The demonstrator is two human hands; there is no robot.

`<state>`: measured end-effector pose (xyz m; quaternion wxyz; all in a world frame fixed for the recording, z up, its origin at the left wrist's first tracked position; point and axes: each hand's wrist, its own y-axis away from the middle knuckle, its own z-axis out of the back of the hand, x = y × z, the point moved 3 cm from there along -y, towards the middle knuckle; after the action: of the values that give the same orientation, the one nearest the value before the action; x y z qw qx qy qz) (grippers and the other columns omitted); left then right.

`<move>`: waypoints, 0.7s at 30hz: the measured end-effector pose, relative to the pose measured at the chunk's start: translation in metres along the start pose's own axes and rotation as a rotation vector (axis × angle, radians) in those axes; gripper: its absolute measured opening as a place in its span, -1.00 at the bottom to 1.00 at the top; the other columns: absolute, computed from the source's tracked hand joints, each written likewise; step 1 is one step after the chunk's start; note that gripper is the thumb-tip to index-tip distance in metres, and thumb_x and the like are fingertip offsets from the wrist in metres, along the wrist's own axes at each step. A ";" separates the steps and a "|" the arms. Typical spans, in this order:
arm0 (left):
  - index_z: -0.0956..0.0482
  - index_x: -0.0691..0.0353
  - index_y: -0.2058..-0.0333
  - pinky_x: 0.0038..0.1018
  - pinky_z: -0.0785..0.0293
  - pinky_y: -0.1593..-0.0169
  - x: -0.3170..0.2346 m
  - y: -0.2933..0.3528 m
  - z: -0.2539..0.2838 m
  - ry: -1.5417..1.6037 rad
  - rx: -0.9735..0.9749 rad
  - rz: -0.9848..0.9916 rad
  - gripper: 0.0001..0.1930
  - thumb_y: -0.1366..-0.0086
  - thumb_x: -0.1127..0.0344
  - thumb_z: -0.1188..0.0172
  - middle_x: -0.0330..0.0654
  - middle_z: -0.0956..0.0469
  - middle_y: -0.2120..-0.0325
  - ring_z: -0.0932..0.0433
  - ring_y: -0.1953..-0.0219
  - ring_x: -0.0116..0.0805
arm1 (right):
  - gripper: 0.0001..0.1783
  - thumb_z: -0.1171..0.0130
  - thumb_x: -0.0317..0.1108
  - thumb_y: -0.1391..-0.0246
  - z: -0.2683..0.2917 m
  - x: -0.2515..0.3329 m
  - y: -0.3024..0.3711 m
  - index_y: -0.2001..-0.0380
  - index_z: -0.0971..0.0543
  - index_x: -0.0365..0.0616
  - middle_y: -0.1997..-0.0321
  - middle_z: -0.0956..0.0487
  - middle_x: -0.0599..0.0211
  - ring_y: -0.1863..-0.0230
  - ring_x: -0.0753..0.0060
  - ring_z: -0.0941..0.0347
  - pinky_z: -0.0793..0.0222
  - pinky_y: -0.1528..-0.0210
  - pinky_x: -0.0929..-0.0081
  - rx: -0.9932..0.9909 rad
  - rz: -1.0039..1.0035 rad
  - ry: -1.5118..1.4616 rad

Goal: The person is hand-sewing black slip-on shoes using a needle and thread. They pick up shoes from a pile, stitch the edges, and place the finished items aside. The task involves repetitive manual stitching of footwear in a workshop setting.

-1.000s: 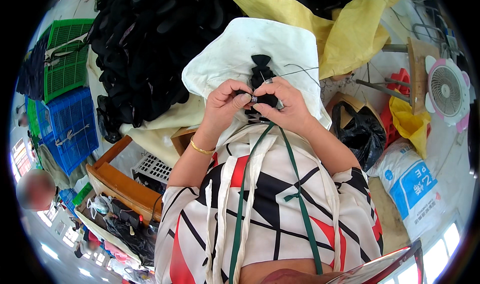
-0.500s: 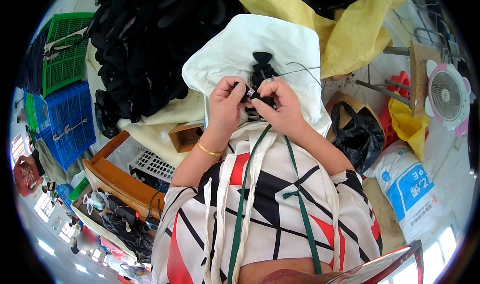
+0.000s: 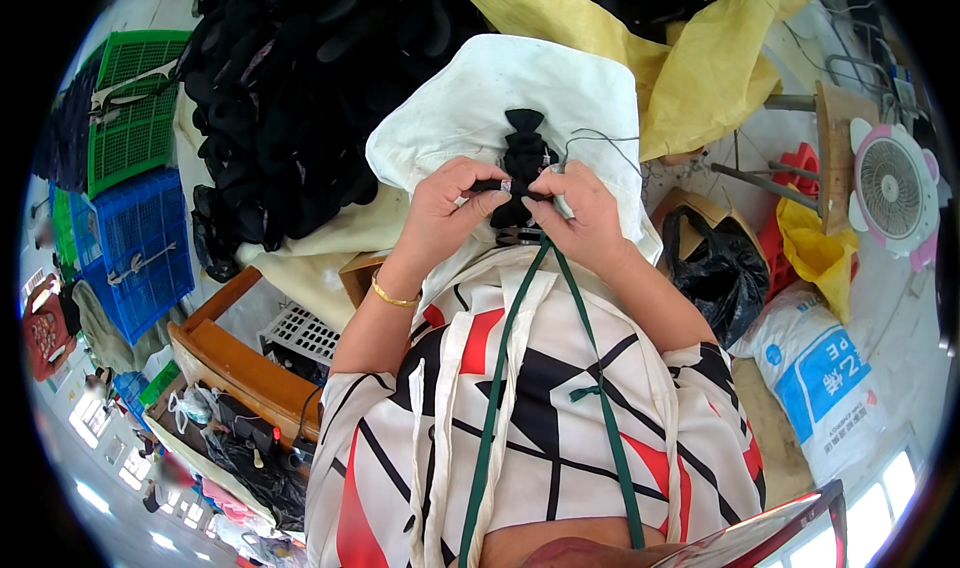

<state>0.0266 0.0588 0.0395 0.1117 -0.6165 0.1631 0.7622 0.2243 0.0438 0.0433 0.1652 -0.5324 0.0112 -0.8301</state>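
Observation:
A white cloth [image 3: 490,78] lies across my lap, with a short row of small black fabric pieces [image 3: 525,148] on it. My left hand [image 3: 455,206] pinches a small black fabric strip [image 3: 487,185] with a pale, shiny bit at its end. Close by on the right, my right hand [image 3: 583,208] has its thumb and forefinger closed at the edge of the black pieces; what is between them I cannot make out. A thin dark cord [image 3: 598,136] curves above that hand. Below the black pieces rests a small dark metallic thing [image 3: 518,236], partly hidden.
A big heap of black soft pieces [image 3: 320,88] fills the far left. Yellow sheeting [image 3: 700,98] lies at the far right, with a black plastic bag [image 3: 715,268], a white-and-blue sack [image 3: 815,368] and a fan [image 3: 890,188] nearer. Blue and green crates [image 3: 140,253] and a wooden drawer [image 3: 240,358] stand left.
My hands have drawn apart and a little nearer to me. The black strip now shows at my left fingertips, and more of the black pieces is visible between the hands.

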 end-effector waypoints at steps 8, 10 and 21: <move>-0.66 0.20 0.29 -0.41 -0.50 0.27 -0.010 0.003 -0.001 -0.459 -0.130 -0.305 -0.78 -0.03 0.53 -0.35 -0.17 -0.59 0.37 -0.57 0.32 -0.20 | -0.79 -0.35 -0.47 0.04 0.003 0.002 -0.005 0.28 -0.60 -0.18 0.40 -0.55 0.28 0.37 0.32 -0.45 -0.37 0.30 0.50 0.091 -0.039 -0.061; -0.66 0.20 0.29 -0.40 -0.50 0.28 -0.010 0.004 -0.002 -0.493 -0.115 -0.356 -0.76 0.00 0.54 -0.35 -0.17 -0.60 0.37 -0.57 0.32 -0.19 | -0.85 -0.33 -0.47 0.01 -0.003 -0.002 -0.004 0.32 -0.61 -0.21 0.41 -0.54 0.29 0.38 0.39 -0.45 -0.37 0.27 0.54 0.132 -0.057 -0.059; -0.67 0.19 0.28 -0.45 -0.48 0.29 -0.002 0.008 -0.006 -0.322 -0.091 -0.221 -0.74 -0.01 0.58 -0.38 -0.19 -0.59 0.37 -0.56 0.32 -0.29 | -0.83 -0.18 -0.33 -0.26 -0.013 -0.033 -0.001 0.28 -0.56 -0.23 0.39 -0.54 0.49 0.35 0.68 -0.39 -0.35 0.25 0.66 -0.028 -0.540 -0.504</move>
<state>0.0295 0.0493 0.0412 0.1911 -0.5054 0.0399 0.8405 0.2250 0.0518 0.0087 -0.0695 -0.7062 -0.1591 -0.6863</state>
